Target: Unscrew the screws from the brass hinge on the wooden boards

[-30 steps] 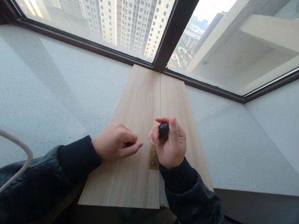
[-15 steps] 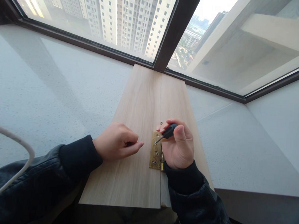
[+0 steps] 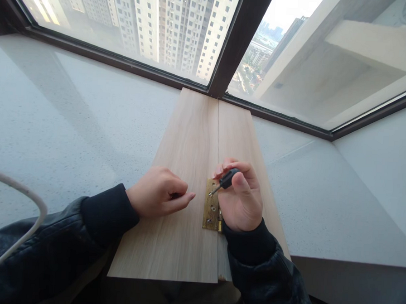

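My right hand (image 3: pixel 243 199) grips a screwdriver (image 3: pixel 229 178) with a short black handle. Its shaft slants down to the left, and the tip meets a screw (image 3: pixel 210 194) in a brass hinge (image 3: pixel 210 216). Other screws show in the same hinge leaf; the right hand covers much of the hinge's other side. Two pale wooden boards (image 3: pixel 186 137) lie side by side under the hinge, which sits over their seam. Left of the hinge, my left hand (image 3: pixel 162 193) rests on the wider board with its fingers curled closed. Whatever it may hold is hidden.
The boards lie on a speckled white sill (image 3: pixel 89 119) and reach the dark window frame (image 3: pixel 225 49) at the back. A white cable (image 3: pixel 33 195) curves in at the left. The sill's front edge drops off at the lower right.
My right hand and the screwdriver handle have turned and shifted slightly left, while the tip stays at the same screw. A small screw seen earlier beyond the hinge is now hidden. My left hand is still.
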A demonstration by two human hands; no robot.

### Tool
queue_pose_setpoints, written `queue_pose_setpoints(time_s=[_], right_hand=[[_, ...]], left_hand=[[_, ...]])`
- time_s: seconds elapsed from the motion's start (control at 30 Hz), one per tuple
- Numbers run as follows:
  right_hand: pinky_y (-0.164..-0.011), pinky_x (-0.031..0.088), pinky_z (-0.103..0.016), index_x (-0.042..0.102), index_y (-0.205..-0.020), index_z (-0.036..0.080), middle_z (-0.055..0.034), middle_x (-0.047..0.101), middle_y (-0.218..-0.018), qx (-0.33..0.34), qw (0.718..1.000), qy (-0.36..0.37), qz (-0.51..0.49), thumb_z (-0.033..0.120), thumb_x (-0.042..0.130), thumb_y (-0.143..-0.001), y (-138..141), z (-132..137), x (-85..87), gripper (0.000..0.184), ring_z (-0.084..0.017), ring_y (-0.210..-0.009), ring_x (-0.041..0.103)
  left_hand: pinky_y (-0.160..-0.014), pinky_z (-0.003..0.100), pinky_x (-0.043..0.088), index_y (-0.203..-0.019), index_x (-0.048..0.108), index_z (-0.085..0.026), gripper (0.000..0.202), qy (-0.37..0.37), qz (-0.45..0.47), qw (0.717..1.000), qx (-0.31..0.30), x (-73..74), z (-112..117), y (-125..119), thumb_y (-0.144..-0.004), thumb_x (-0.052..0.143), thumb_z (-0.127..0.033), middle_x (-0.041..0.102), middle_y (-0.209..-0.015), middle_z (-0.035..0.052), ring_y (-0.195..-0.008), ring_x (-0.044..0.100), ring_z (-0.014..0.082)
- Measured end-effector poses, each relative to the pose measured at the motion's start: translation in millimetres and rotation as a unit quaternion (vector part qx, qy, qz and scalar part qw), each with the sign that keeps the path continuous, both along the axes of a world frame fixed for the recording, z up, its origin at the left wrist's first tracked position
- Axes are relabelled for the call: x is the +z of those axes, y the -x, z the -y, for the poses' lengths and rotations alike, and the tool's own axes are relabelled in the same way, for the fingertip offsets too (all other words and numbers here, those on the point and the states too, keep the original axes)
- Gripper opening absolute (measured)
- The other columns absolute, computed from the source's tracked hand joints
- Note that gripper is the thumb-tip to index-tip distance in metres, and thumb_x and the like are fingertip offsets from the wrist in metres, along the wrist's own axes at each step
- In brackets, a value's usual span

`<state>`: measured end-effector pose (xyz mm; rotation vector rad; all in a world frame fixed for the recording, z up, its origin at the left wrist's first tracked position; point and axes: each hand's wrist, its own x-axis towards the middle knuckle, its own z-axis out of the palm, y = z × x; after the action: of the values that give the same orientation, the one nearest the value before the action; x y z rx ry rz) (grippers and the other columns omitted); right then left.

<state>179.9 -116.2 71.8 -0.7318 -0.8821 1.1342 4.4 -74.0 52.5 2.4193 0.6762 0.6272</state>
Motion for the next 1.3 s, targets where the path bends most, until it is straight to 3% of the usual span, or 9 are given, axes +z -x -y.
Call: queue_pose_setpoints(time_s=[0.1,0.2,0.37,0.57,0.67,0.8,1.0,1.13,1.3], right_hand=[[-0.064,0.043,-0.031,0.07,-0.085,0.025,0.0013,0.059,-0.072,0.017,1.0,0.003,0.0,0.036,0.068,-0.077,0,1,-4.8,0.014,-0.012,-0.063,0.054],[-0.05,0.04,-0.029,0.072,-0.088,0.022,0.0001,0.059,-0.064,0.05,0.999,0.013,0.003,0.045,0.063,-0.08,2,-3,-5.8,0.026,-0.011,-0.051,0.051],[-0.04,0.026,-0.022,0.068,-0.092,0.023,0.0064,0.04,-0.05,0.114,0.992,0.03,-0.036,0.052,0.045,-0.089,3,-9,-0.2,0.037,-0.006,-0.039,0.03],[-0.061,0.041,-0.029,0.068,-0.079,0.024,0.0019,0.056,-0.074,0.027,1.0,-0.002,-0.002,0.037,0.069,-0.075,-2,-2,-2.1,0.013,-0.011,-0.064,0.052],[-0.066,0.043,-0.031,0.072,-0.084,0.024,0.0008,0.06,-0.074,0.019,1.0,0.002,0.012,0.036,0.072,-0.074,-5,-1,-7.0,0.016,-0.012,-0.067,0.055],[-0.06,0.045,-0.033,0.073,-0.091,0.022,-0.0019,0.064,-0.071,0.045,0.998,0.004,0.033,0.042,0.068,-0.077,-4,-4,-10.6,0.025,-0.014,-0.062,0.058],[-0.043,0.033,-0.024,0.066,-0.087,0.023,0.0062,0.041,-0.047,0.078,0.997,0.009,-0.007,0.052,0.039,-0.092,6,-7,-4.7,0.04,-0.008,-0.041,0.032],[-0.054,0.038,-0.028,0.059,-0.087,0.025,0.0051,0.047,-0.056,0.072,0.997,-0.017,-0.008,0.046,0.054,-0.086,4,-2,-2.6,0.022,-0.01,-0.051,0.042],[-0.071,0.043,-0.033,0.066,-0.08,0.023,0.0003,0.059,-0.082,0.02,0.999,-0.028,0.013,0.032,0.07,-0.075,-2,2,-4.5,0.011,-0.013,-0.071,0.055]], left_hand=[[-0.045,0.024,0.021,-0.052,0.024,-0.017,0.043,0.001,0.0,1.0,0.001,-0.1,1,1,-0.086,0.049,-0.026,0.023,-0.047,-0.0064,-0.043,0.022,0.0053],[-0.045,0.023,0.021,-0.052,0.025,-0.016,0.043,0.003,-0.002,1.0,0.004,-0.7,1,1,-0.085,0.049,-0.027,0.024,-0.047,-0.0064,-0.043,0.022,0.0051],[-0.045,0.022,0.021,-0.052,0.025,-0.016,0.043,0.006,-0.005,1.0,0.006,-0.6,0,0,-0.086,0.049,-0.027,0.024,-0.047,-0.0063,-0.043,0.023,0.0048],[-0.045,0.023,0.019,-0.052,0.024,-0.016,0.043,-0.003,0.001,1.0,0.005,-1.1,1,1,-0.086,0.049,-0.027,0.023,-0.047,-0.0064,-0.043,0.021,0.0051],[-0.045,0.023,0.019,-0.052,0.024,-0.016,0.044,-0.001,0.003,1.0,0.004,-1.3,1,1,-0.085,0.049,-0.027,0.022,-0.047,-0.0065,-0.043,0.021,0.005],[-0.045,0.022,0.02,-0.052,0.026,-0.016,0.043,0.003,0.003,1.0,0.002,-1.4,0,0,-0.086,0.049,-0.027,0.025,-0.046,-0.0063,-0.042,0.023,0.0047],[-0.045,0.022,0.021,-0.052,0.025,-0.016,0.043,0.004,0.005,1.0,0.006,-1.1,1,1,-0.085,0.05,-0.027,0.024,-0.047,-0.0063,-0.042,0.023,0.0047],[-0.045,0.023,0.02,-0.052,0.024,-0.016,0.043,0.001,0.002,1.0,0.002,-1.0,1,1,-0.085,0.049,-0.026,0.023,-0.047,-0.0063,-0.043,0.022,0.0048],[-0.045,0.023,0.019,-0.052,0.024,-0.016,0.043,0.0,0.0,1.0,0.001,-0.7,0,0,-0.086,0.049,-0.027,0.023,-0.048,-0.0063,-0.043,0.021,0.0052]])
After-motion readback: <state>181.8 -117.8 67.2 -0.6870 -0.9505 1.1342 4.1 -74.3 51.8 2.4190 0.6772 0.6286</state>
